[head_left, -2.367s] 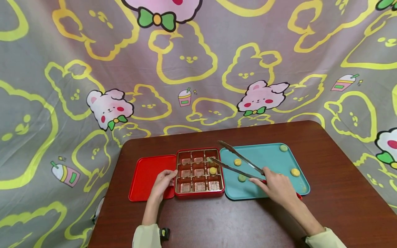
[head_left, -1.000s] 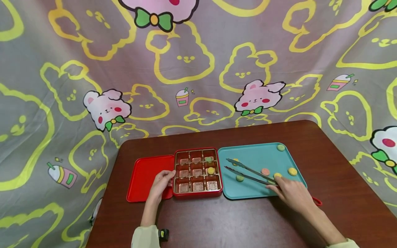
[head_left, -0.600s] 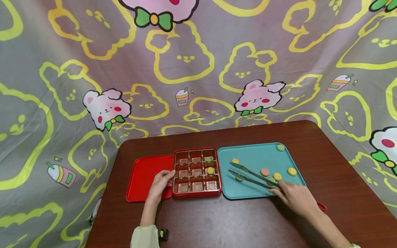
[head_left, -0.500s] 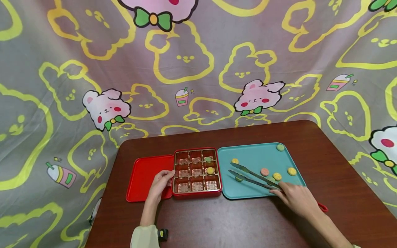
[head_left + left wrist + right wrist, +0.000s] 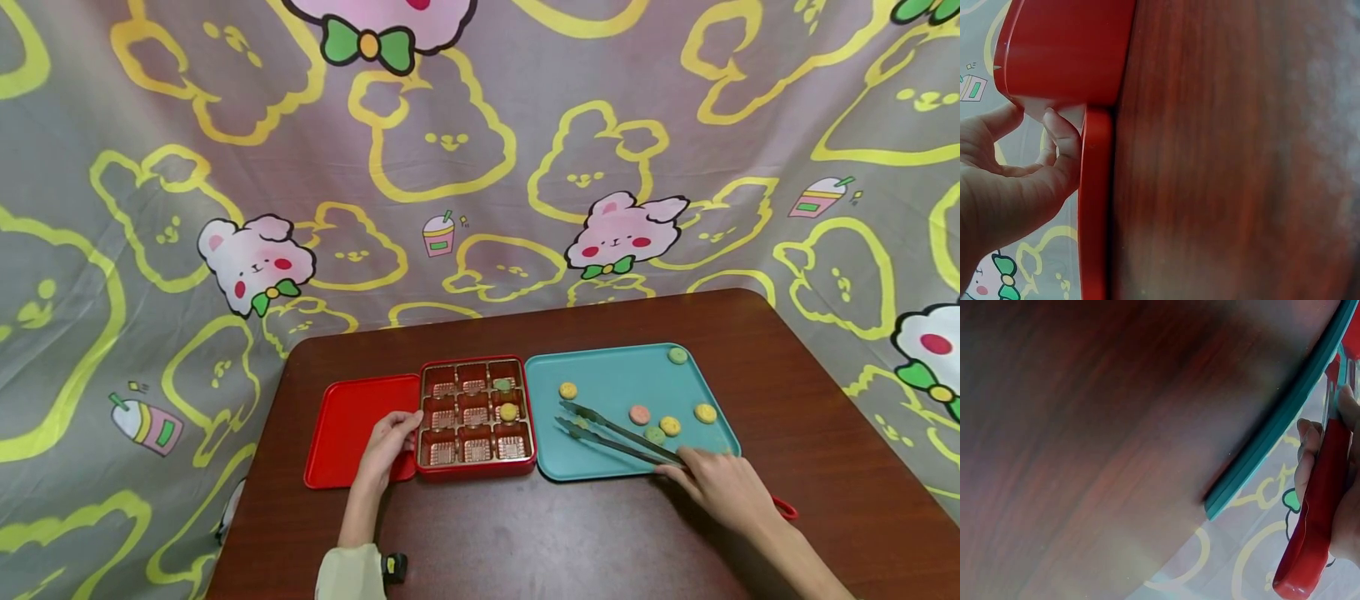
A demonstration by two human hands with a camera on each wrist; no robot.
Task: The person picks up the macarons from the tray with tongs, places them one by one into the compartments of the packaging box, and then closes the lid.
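My left hand (image 5: 390, 442) holds the left side of a red box (image 5: 476, 471), thumb by the rim and a bent finger against the wall (image 5: 1069, 56) in the left wrist view. The box has a gold insert of square compartments. A green macaron (image 5: 502, 384) sits in its back right compartment, a yellow one (image 5: 508, 412) in the middle right. My right hand (image 5: 716, 483) grips metal tongs (image 5: 618, 433) by their red handle (image 5: 1319, 512). Over the teal tray (image 5: 615, 367), the spread tong tips are at a partly covered green macaron (image 5: 579, 424).
Other macarons lie on the tray: yellow (image 5: 567, 390) at left, pink (image 5: 640, 414), green (image 5: 655, 436) and yellow (image 5: 670, 427) near the tongs, yellow (image 5: 705, 413) and green (image 5: 677, 356) at right. A red lid (image 5: 352, 433) lies left of the box on the brown table (image 5: 480, 542).
The tongs have moved from the box's back right compartment to the tray, leaving a green macaron in that compartment. Their tips then shifted slightly toward me, onto another green macaron. The left hand stays put.
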